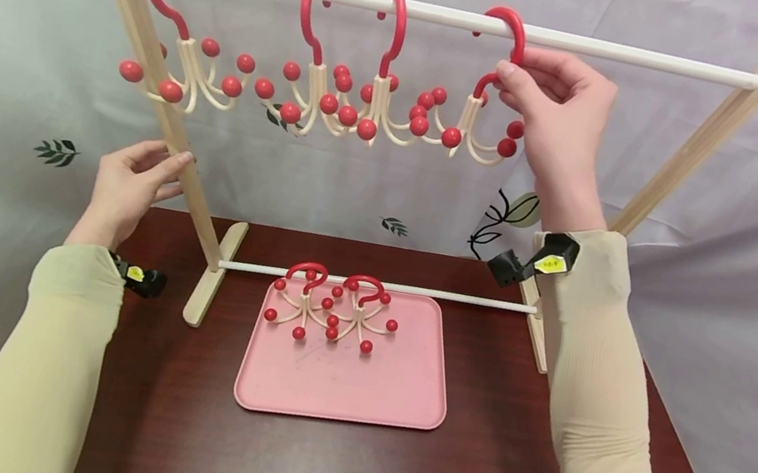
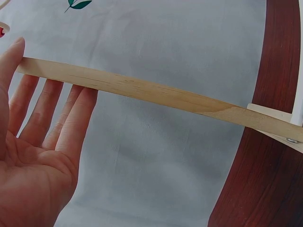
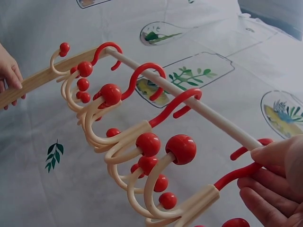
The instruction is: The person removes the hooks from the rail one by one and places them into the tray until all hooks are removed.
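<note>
My right hand [image 1: 567,117] pinches the red hook of a cream hanger [image 1: 469,121] between thumb and fingers. That hook loops over the white top rail [image 1: 639,56] of a wooden rack. In the right wrist view, the thumb of my right hand [image 3: 279,175] lies right by the rail's underside. Further left along the rail hang more such hangers [image 1: 378,110], their curved arms tipped with red balls. At the left end, my left hand [image 1: 133,185] holds the wooden side post [image 1: 193,187], thumb on one side and fingers on the other, as the left wrist view shows.
A pink tray [image 1: 344,391] lies on the dark wooden table [image 1: 322,472], with two more hangers [image 1: 359,317] near its back edge. Behind the tray runs a white lower bar [image 1: 459,298]. The rack's right post [image 1: 699,149] leans beyond my right forearm. A patterned cloth hangs behind.
</note>
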A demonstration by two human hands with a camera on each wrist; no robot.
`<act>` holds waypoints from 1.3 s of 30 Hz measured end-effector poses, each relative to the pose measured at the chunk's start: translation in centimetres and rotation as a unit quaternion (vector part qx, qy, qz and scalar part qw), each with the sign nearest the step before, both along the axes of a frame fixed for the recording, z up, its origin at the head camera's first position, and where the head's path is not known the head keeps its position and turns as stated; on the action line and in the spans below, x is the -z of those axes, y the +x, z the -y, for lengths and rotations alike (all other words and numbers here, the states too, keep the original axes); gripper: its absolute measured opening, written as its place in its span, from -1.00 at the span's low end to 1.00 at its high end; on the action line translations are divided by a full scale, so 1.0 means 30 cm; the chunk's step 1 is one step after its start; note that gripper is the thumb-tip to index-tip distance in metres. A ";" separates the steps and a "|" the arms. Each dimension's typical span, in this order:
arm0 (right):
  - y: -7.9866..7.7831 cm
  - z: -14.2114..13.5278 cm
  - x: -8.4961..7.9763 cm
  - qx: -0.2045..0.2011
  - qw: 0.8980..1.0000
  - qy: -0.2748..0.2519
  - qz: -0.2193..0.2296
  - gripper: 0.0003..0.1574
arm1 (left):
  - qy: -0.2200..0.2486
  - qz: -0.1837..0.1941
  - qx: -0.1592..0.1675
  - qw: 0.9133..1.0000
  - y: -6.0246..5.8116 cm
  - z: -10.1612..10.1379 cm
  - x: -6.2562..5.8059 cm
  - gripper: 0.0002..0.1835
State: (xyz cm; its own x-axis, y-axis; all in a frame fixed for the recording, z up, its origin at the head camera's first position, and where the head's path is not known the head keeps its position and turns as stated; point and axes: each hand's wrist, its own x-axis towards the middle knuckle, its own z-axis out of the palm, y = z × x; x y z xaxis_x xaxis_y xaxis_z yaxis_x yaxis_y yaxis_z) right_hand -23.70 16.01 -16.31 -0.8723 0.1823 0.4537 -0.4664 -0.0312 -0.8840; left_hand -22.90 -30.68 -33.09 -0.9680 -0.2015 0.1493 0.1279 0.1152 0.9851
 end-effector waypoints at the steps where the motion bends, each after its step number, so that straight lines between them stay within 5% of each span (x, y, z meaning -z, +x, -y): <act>1: 0.000 0.000 0.001 0.000 1.000 -0.003 -0.003 -0.73 | 0.001 0.001 0.000 1.000 0.000 0.001 0.000 -0.42; 27: 0.080 -0.083 -0.051 0.008 0.995 -0.043 -0.085 -0.67 | -0.013 0.010 -0.007 1.000 -0.005 0.006 -0.001 -0.40; 39: 0.149 -0.117 0.027 0.022 0.997 -0.035 -0.061 -0.59 | -0.010 0.002 -0.003 1.000 -0.007 0.002 0.002 -0.37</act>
State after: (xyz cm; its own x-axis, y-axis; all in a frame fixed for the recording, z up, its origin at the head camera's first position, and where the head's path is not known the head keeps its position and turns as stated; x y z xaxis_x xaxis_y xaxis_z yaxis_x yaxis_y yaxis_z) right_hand -19.22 19.52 -17.13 -0.8017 0.2551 0.5406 -0.5725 -0.0679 -0.8171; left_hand -23.11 -30.76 -33.17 -0.9675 -0.2036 0.1497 0.1234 0.1364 0.9829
